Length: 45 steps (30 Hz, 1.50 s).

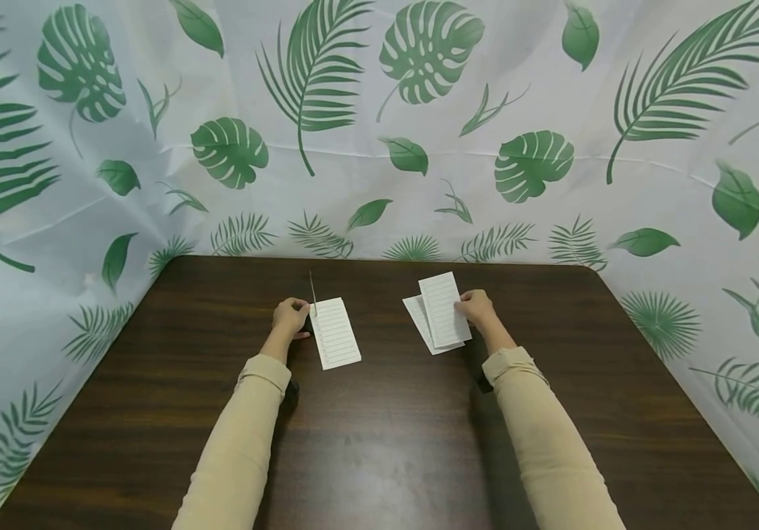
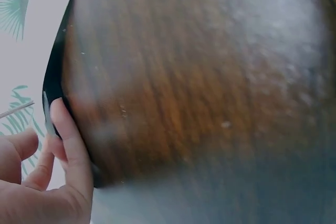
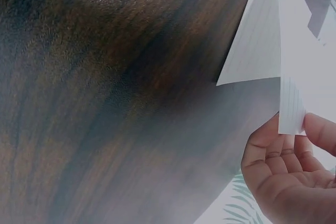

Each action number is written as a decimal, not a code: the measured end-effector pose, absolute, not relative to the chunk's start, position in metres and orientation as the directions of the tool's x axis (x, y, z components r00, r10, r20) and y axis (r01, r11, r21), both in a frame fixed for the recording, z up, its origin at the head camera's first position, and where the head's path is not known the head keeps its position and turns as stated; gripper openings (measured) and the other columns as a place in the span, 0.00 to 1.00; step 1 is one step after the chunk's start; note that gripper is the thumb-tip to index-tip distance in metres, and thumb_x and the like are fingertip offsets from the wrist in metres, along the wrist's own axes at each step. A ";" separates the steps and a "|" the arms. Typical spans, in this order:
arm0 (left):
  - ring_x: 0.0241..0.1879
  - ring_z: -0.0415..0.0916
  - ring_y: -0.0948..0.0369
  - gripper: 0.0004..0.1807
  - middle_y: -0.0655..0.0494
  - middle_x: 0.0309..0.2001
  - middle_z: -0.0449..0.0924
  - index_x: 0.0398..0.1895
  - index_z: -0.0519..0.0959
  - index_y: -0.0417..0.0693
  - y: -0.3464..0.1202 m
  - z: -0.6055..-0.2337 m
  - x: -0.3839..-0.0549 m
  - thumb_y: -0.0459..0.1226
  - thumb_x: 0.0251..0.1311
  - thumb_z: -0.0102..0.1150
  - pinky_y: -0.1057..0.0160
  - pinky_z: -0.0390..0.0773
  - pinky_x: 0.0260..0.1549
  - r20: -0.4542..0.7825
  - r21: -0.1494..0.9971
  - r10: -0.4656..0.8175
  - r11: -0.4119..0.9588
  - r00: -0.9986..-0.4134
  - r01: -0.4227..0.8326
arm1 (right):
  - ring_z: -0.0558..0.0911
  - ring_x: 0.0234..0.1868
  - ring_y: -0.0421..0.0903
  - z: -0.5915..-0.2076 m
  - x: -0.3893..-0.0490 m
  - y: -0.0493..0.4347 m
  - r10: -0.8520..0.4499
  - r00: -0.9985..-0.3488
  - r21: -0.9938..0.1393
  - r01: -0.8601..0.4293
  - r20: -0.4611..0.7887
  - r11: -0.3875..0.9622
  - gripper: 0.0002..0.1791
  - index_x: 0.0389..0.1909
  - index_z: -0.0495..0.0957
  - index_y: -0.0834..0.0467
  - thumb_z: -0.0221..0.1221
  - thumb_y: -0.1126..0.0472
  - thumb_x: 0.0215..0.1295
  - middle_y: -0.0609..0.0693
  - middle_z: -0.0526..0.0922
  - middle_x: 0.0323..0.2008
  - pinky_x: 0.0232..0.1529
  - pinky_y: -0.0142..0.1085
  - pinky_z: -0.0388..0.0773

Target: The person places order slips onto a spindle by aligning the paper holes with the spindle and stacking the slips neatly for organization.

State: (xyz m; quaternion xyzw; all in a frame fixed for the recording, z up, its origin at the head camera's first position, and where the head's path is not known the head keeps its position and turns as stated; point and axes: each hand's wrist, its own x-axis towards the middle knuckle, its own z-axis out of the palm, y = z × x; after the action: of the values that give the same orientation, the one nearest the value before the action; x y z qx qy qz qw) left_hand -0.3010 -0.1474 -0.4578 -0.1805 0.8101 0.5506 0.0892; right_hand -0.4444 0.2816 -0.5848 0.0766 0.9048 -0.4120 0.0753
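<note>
In the head view, my left hand [image 1: 291, 318] pinches the upper left edge of a stack of lined paper sheets [image 1: 336, 335]. A thin, stick-like strip [image 1: 313, 291] stands up at that same corner and also shows beside the thumb in the left wrist view. On the right, my right hand [image 1: 477, 308] grips a lined sheet [image 1: 442, 309] by its right edge, thumb on top. This sheet is tilted up, as the right wrist view shows, and overlaps a second sheet [image 1: 417, 313] lying askew beneath it.
Both hands are over the far half of a dark wooden table [image 1: 379, 427] with rounded far corners. Behind it hangs a white curtain [image 1: 366, 177] printed with green leaves, which also runs along both sides. Bare tabletop lies between the two groups of paper.
</note>
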 end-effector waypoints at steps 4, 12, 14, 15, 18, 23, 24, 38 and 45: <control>0.55 0.66 0.42 0.18 0.35 0.65 0.58 0.59 0.68 0.39 -0.149 -0.456 -0.303 0.38 0.71 0.40 0.73 0.80 0.19 -0.340 0.860 -0.207 0.326 -0.918 -0.392 | 0.80 0.39 0.53 -0.554 -0.424 0.271 0.062 -0.976 -0.764 0.201 -0.208 0.613 0.20 0.46 0.77 0.66 0.56 0.53 0.63 0.62 0.80 0.43 0.35 0.47 0.82; 0.50 0.73 0.44 0.18 0.35 0.62 0.64 0.58 0.71 0.39 -0.153 -0.456 -0.302 0.39 0.71 0.41 0.71 0.81 0.19 -0.305 0.853 -0.275 0.348 -0.912 -0.390 | 0.79 0.31 0.51 -0.579 -0.453 0.279 -0.004 -0.982 -0.780 0.149 -0.191 0.608 0.18 0.43 0.77 0.64 0.57 0.53 0.63 0.59 0.80 0.37 0.28 0.46 0.80; 0.37 0.79 0.49 0.18 0.35 0.60 0.66 0.56 0.72 0.39 -0.156 -0.454 -0.300 0.39 0.71 0.43 0.71 0.80 0.18 -0.280 0.849 -0.292 0.369 -0.915 -0.378 | 0.78 0.30 0.49 -0.582 -0.457 0.280 -0.019 -0.981 -0.801 0.147 -0.194 0.581 0.17 0.41 0.77 0.62 0.59 0.52 0.62 0.56 0.79 0.35 0.26 0.44 0.79; 0.30 0.80 0.53 0.17 0.35 0.59 0.68 0.55 0.73 0.39 -0.157 -0.454 -0.299 0.39 0.70 0.44 0.72 0.80 0.18 -0.264 0.847 -0.300 0.382 -0.917 -0.369 | 0.77 0.28 0.47 -0.578 -0.454 0.278 -0.020 -0.984 -0.811 0.135 -0.178 0.570 0.16 0.39 0.77 0.62 0.60 0.53 0.60 0.55 0.78 0.33 0.24 0.43 0.78; 0.18 0.76 0.61 0.16 0.36 0.55 0.71 0.52 0.75 0.38 -0.161 -0.450 -0.296 0.38 0.69 0.46 0.72 0.81 0.18 -0.222 0.851 -0.299 0.406 -0.928 -0.334 | 0.78 0.31 0.49 -0.537 -0.419 0.258 -0.057 -0.977 -0.809 0.138 -0.207 0.572 0.17 0.43 0.76 0.65 0.59 0.54 0.63 0.58 0.78 0.36 0.28 0.45 0.80; 0.31 0.78 0.52 0.15 0.38 0.51 0.74 0.49 0.76 0.37 -0.164 -0.445 -0.287 0.39 0.67 0.49 0.69 0.83 0.24 -0.170 0.859 -0.272 0.430 -0.947 -0.277 | 0.76 0.41 0.52 -0.435 -0.333 0.205 -0.065 -0.963 -0.750 0.159 -0.260 0.641 0.18 0.52 0.69 0.72 0.48 0.61 0.71 0.66 0.73 0.48 0.40 0.46 0.81; 0.36 0.78 0.49 0.15 0.38 0.51 0.74 0.49 0.76 0.37 -0.164 -0.444 -0.285 0.39 0.67 0.49 0.68 0.84 0.25 -0.161 0.862 -0.262 0.431 -0.952 -0.265 | 0.76 0.40 0.51 -0.422 -0.321 0.199 -0.073 -0.965 -0.753 0.148 -0.252 0.641 0.17 0.51 0.69 0.72 0.47 0.62 0.71 0.66 0.73 0.47 0.39 0.44 0.81; 0.28 0.66 0.66 0.14 0.51 0.33 0.73 0.46 0.77 0.33 -0.140 -0.421 -0.249 0.36 0.66 0.51 0.55 0.85 0.35 0.032 0.949 -0.168 0.313 -0.985 -0.023 | 0.73 0.34 0.43 -0.398 -0.285 0.162 -0.156 -0.972 -0.862 0.075 -0.176 0.502 0.14 0.49 0.70 0.70 0.47 0.63 0.71 0.57 0.77 0.40 0.34 0.33 0.73; 0.28 0.70 0.65 0.12 0.49 0.33 0.75 0.45 0.77 0.33 -0.119 -0.407 -0.242 0.34 0.66 0.51 0.60 0.85 0.30 0.058 0.972 -0.090 0.234 -0.994 0.035 | 0.72 0.32 0.41 -0.389 -0.278 0.148 -0.175 -0.972 -0.898 0.064 -0.154 0.435 0.12 0.47 0.70 0.69 0.47 0.63 0.71 0.55 0.77 0.39 0.34 0.35 0.72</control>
State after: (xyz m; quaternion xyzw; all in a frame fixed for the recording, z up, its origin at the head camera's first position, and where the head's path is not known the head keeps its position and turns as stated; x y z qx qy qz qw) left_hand -0.2421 -0.1194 -0.4068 -0.0177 0.7837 0.6188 -0.0507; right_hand -0.2779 0.1483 -0.3893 -0.0330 0.8396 -0.5304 0.1128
